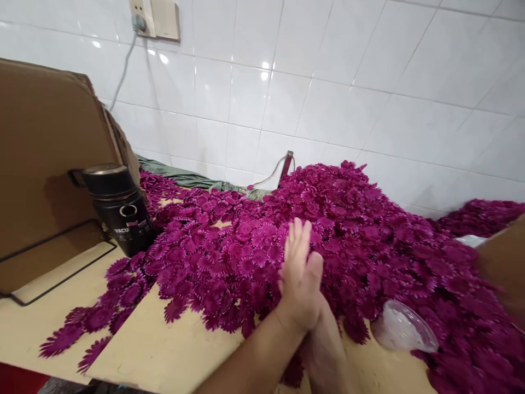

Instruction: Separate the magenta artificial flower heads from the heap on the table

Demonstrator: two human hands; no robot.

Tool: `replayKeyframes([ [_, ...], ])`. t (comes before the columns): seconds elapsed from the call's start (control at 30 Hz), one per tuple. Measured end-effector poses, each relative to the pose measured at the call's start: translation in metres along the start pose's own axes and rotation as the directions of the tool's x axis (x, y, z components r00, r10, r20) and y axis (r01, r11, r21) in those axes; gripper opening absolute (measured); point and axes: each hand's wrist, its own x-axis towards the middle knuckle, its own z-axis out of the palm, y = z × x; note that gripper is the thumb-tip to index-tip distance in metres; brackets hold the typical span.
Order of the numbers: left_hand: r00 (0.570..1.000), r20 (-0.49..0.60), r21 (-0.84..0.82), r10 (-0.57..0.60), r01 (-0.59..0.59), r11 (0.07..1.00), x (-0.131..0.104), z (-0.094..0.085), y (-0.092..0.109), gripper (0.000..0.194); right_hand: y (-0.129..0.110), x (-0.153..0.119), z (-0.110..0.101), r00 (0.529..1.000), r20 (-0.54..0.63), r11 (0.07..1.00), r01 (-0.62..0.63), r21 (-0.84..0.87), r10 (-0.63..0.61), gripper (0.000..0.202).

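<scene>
Far left of the hands, a black flask (123,219) is standing against the spreading magenta flower pieces (254,241); a sweep reaching that way could be knocking it, since the pieces are crowding its base. Nearer, to the lower left of the hands, a few flower pieces are trailing over the pale tabletop (164,339) towards its front edge, where a brushing forearm could be sending them off.

In the middle, the left hand (296,290) is holding its fingers straight and together, palm turned in against the right hand (315,282), with nothing visible in its grasp. The right hand is mostly hiding behind it, so how far open it is and whether anything is lying between the palms cannot be told. The main heap is rising just beyond them, and its loose, steep stacking could be causing a slide if the hands are pushing into it.

Right of the hands, a clear plastic tub (404,328) is appearing to tilt among the pieces; shifting flowers could be tipping it and spilling its whitish contents.
</scene>
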Motion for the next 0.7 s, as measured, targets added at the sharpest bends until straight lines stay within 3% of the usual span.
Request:
replayKeyframes([
  [0.07, 0.999, -0.047, 0.097, 0.000, 0.005, 0.995, 0.008, -0.007, 0.002, 0.041, -0.003, -0.008, 0.001, 0.972, -0.007, 0.934, -0.224, 0.279, 0.235, 0.032],
  [0.13, 0.999, -0.047, 0.177, 0.012, -0.003, 0.984, 0.009, -0.017, 0.005, 0.038, -0.012, -0.006, -0.006, 0.928, -0.015, 0.810, -0.316, 0.494, 0.371, 0.022],
  [0.17, 0.999, -0.015, 0.238, 0.043, -0.038, 0.970, 0.007, -0.023, 0.008, 0.037, -0.017, -0.002, -0.013, 0.913, -0.026, 0.761, -0.325, 0.561, 0.408, 0.019],
  [0.23, 0.984, 0.157, 0.432, 0.082, -0.143, 0.891, -0.002, -0.036, 0.013, 0.039, -0.026, 0.005, -0.029, 0.882, -0.044, 0.683, -0.331, 0.651, 0.470, 0.021],
  [0.27, 0.953, 0.296, 0.525, 0.065, -0.219, 0.822, -0.009, -0.043, 0.014, 0.040, -0.029, 0.008, -0.037, 0.864, -0.036, 0.645, -0.346, 0.681, 0.502, 0.024],
  [0.3, 0.893, 0.450, 0.587, 0.018, -0.311, 0.748, -0.015, -0.048, 0.014, 0.042, -0.030, 0.010, -0.043, 0.847, -0.021, 0.609, -0.364, 0.704, 0.531, 0.028],
  [0.33, 0.804, 0.593, 0.608, -0.045, -0.410, 0.680, -0.022, -0.053, 0.013, 0.045, -0.029, 0.010, -0.048, 0.832, -0.004, 0.577, -0.382, 0.722, 0.555, 0.030],
  [0.4, 0.635, 0.755, 0.598, -0.166, -0.561, 0.572, -0.032, -0.059, 0.008, 0.049, -0.024, 0.008, -0.054, 0.809, 0.030, 0.530, -0.412, 0.741, 0.587, 0.031],
  [0.43, 0.577, 0.789, 0.588, -0.212, -0.610, 0.530, -0.035, -0.061, 0.005, 0.052, -0.021, 0.007, -0.055, 0.797, 0.046, 0.507, -0.426, 0.749, 0.602, 0.032],
  [0.57, 0.491, 0.815, 0.580, -0.308, -0.698, 0.421, -0.036, -0.059, 0.000, 0.058, -0.014, 0.001, -0.056, 0.769, 0.069, 0.433, -0.429, 0.793, 0.635, 0.035],
  [0.63, 0.429, 0.835, 0.546, -0.344, -0.728, 0.416, -0.035, -0.059, 0.001, 0.060, -0.019, -0.003, -0.062, 0.807, 0.023, 0.499, -0.387, 0.775, 0.590, 0.026],
  [0.7, 0.368, 0.852, 0.509, -0.372, -0.748, 0.426, -0.036, -0.060, 0.000, 0.058, -0.028, -0.007, -0.075, 0.865, -0.048, 0.631, -0.325, 0.705, 0.500, 0.020],
])
